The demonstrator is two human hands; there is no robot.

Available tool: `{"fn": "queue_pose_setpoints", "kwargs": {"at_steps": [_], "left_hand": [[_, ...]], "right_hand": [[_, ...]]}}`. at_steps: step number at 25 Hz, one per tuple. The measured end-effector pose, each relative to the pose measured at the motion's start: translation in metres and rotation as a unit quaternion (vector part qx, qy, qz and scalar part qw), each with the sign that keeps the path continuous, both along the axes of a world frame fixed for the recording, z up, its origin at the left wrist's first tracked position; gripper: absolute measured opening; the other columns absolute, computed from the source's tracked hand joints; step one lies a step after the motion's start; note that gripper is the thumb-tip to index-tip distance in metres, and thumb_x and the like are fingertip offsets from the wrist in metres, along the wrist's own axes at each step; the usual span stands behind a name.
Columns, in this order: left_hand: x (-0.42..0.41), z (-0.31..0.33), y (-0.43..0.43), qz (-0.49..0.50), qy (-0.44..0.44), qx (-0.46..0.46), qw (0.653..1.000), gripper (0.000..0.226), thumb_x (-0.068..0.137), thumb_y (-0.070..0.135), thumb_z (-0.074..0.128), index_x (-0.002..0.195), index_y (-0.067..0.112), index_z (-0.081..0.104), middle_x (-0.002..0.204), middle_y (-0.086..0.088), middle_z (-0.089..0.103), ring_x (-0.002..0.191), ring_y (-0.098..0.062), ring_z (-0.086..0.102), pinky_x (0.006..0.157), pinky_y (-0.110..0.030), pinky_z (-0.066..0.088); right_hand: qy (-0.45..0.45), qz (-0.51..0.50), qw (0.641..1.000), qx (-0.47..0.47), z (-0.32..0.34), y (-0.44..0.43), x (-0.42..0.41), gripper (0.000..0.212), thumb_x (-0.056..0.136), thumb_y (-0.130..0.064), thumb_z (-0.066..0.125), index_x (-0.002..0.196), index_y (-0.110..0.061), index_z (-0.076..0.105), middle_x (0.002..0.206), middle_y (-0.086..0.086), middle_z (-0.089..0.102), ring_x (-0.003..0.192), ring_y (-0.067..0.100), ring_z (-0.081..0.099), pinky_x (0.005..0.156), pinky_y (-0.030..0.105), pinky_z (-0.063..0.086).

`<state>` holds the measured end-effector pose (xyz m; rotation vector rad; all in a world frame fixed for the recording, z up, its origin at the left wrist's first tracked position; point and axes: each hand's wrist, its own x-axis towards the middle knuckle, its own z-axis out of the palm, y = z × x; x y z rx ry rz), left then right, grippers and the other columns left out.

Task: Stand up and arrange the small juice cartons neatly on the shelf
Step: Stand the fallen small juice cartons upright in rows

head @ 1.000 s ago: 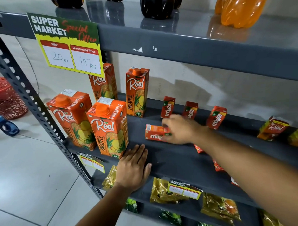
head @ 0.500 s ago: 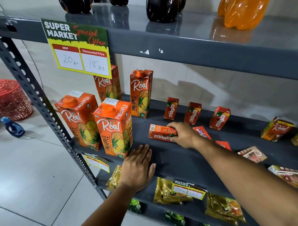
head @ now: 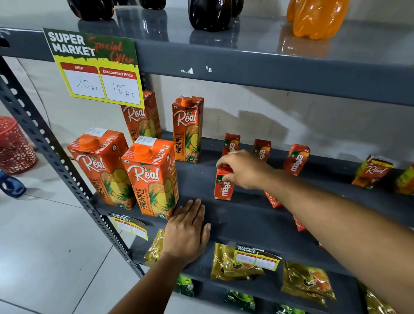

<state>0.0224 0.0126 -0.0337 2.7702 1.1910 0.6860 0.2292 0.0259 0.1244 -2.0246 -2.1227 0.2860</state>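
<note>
My right hand (head: 243, 169) grips the top of a small red Maaza carton (head: 223, 186), which stands upright on the grey middle shelf (head: 245, 221). Three more small Maaza cartons stand behind it in a row: the first (head: 231, 143), the second (head: 262, 150), the third (head: 296, 159). Other small red cartons (head: 273, 200) lie flat, partly hidden under my right forearm. My left hand (head: 187, 232) rests flat on the shelf's front edge, holding nothing. Two small Real cartons (head: 373, 172) sit tilted at the far right.
Several tall orange Real pineapple cartons (head: 152, 177) stand at the shelf's left end. A price sign (head: 97, 66) hangs from the upper shelf, which holds dark and orange bottles (head: 318, 12). Gold snack packets (head: 235, 261) lie below. A red basket (head: 8, 145) and blue bottle (head: 8, 183) sit on the floor.
The Maaza carton that lay on its side under my right hand now stands upright, gripped at the top. My left hand has stayed flat on the shelf edge.
</note>
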Motion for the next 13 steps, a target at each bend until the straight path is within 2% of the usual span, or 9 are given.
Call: {"fn": "queue_pose_setpoints", "kwargs": {"at_steps": [4, 6, 8, 9, 11, 13], "left_hand": [[0.003, 0.006, -0.006, 0.015, 0.011, -0.012, 1.000, 0.048, 0.090, 0.034, 0.042, 0.120, 0.003, 0.062, 0.130, -0.016, 0.061, 0.121, -0.032, 0.056, 0.101, -0.044, 0.044], [0.006, 0.009, -0.008, 0.023, 0.024, -0.017, 0.999, 0.049, 0.089, 0.033, 0.041, 0.120, 0.001, 0.062, 0.129, -0.018, 0.061, 0.120, -0.033, 0.056, 0.102, -0.045, 0.044], [0.009, 0.014, -0.006, 0.033, 0.034, -0.022, 0.999, 0.051, 0.088, 0.033, 0.039, 0.120, 0.000, 0.062, 0.128, -0.019, 0.062, 0.120, -0.034, 0.056, 0.103, -0.045, 0.042], [0.012, 0.017, -0.004, 0.038, 0.037, -0.023, 0.998, 0.052, 0.088, 0.033, 0.038, 0.121, -0.001, 0.061, 0.129, -0.020, 0.061, 0.122, -0.034, 0.055, 0.104, -0.046, 0.041], [0.016, 0.021, -0.002, 0.041, 0.046, -0.026, 0.998, 0.055, 0.088, 0.033, 0.036, 0.123, -0.003, 0.058, 0.133, -0.021, 0.057, 0.125, -0.035, 0.052, 0.104, -0.047, 0.041], [0.017, 0.021, -0.001, 0.040, 0.054, -0.029, 0.997, 0.057, 0.089, 0.034, 0.034, 0.125, -0.003, 0.057, 0.135, -0.022, 0.054, 0.126, -0.034, 0.051, 0.105, -0.047, 0.040]], "right_hand": [[0.009, -0.003, 1.000, -0.008, -0.003, -0.005, 0.000, 0.047, 0.083, -0.031, 0.073, 0.126, -0.022, 0.058, 0.127, 0.005, 0.060, 0.111, 0.023, 0.058, 0.088, 0.037, 0.051], [0.057, -0.004, 0.998, -0.010, 0.003, -0.004, 0.009, 0.045, 0.086, -0.033, 0.069, 0.128, -0.021, 0.056, 0.124, 0.006, 0.060, 0.105, 0.021, 0.059, 0.085, 0.035, 0.050], [0.091, -0.052, 0.994, 0.028, 0.011, -0.003, 0.032, 0.037, 0.090, -0.028, 0.064, 0.124, -0.017, 0.057, 0.119, 0.010, 0.063, 0.098, 0.021, 0.060, 0.081, 0.031, 0.047], [0.074, -0.090, 0.993, 0.033, 0.013, -0.005, 0.049, 0.034, 0.090, -0.025, 0.063, 0.122, -0.015, 0.058, 0.118, 0.011, 0.064, 0.097, 0.022, 0.060, 0.080, 0.029, 0.045], [-0.003, -0.161, 0.986, -0.042, 0.006, -0.017, 0.081, 0.033, 0.087, -0.026, 0.066, 0.117, -0.013, 0.060, 0.115, 0.012, 0.065, 0.096, 0.025, 0.061, 0.078, 0.030, 0.046], [-0.069, -0.216, 0.961, -0.157, -0.011, -0.037, 0.099, 0.045, 0.080, -0.041, 0.072, 0.113, -0.012, 0.061, 0.104, 0.009, 0.067, 0.087, 0.023, 0.063, 0.078, 0.034, 0.052]]}}
